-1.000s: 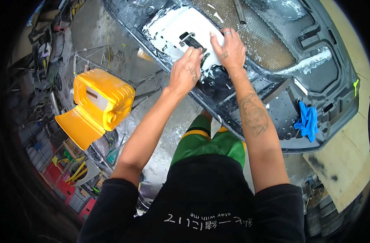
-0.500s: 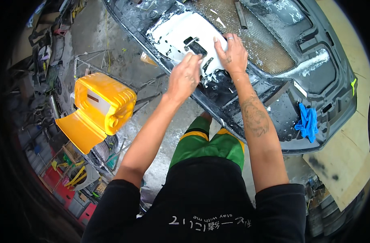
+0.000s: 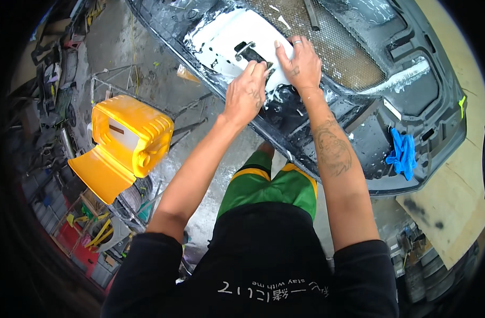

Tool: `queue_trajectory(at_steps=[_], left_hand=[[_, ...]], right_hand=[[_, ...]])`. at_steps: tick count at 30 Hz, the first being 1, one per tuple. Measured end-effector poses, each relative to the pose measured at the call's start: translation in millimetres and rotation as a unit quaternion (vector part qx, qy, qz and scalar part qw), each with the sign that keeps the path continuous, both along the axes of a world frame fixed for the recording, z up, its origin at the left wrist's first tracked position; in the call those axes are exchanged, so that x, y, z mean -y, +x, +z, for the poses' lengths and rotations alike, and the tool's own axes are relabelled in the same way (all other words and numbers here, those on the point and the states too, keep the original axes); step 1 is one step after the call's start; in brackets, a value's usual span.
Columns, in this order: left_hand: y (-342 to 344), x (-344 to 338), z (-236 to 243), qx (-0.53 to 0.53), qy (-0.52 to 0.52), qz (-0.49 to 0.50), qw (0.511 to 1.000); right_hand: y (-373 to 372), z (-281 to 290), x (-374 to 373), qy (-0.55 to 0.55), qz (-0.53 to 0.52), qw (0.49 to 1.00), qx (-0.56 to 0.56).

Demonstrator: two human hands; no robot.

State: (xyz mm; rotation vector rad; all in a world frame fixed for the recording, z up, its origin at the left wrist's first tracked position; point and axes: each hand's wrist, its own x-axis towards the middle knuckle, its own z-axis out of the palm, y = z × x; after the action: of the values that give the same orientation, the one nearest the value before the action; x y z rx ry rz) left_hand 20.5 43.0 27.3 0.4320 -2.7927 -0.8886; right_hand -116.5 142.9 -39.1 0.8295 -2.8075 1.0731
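Note:
Before me lies a large black panel (image 3: 300, 124), which looks like the underside of a car hood. A white, patchy area (image 3: 216, 36) covers its middle, around a dark slot with a metal loop (image 3: 246, 50). My left hand (image 3: 245, 91) is closed in a pinch just below the loop, at the lower end of the slot. A small dark tip shows beside its fingers, but what they hold is too small to make out. My right hand (image 3: 302, 63) lies with thumb and fingers apart on the right edge of the white area, holding nothing.
A yellow cut-open jerrycan (image 3: 157, 135) rests on a metal frame at the left. A blue glove or cloth (image 3: 401, 153) lies on the panel's right part. Brown mesh (image 3: 348, 58) fills the panel beyond my right hand. Piled parts (image 3: 57, 100) line the far left.
My left hand has shifted slightly along the lower end of the slot, its fingers still pinched. The right hand stays on the white area's edge. The whole view has shifted a little.

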Motion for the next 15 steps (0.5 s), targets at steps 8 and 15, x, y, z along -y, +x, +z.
queue_trajectory(at_steps=[8, 15], left_hand=[[13, -3, 7, 0.016, 0.004, -0.010, 1.000], [15, -1, 6, 0.010, 0.010, -0.009, 1.000]], right_hand=[[7, 0, -2, 0.005, 0.002, 1.000, -0.004], [9, 2, -3, 0.015, 0.008, 1.000, 0.007]])
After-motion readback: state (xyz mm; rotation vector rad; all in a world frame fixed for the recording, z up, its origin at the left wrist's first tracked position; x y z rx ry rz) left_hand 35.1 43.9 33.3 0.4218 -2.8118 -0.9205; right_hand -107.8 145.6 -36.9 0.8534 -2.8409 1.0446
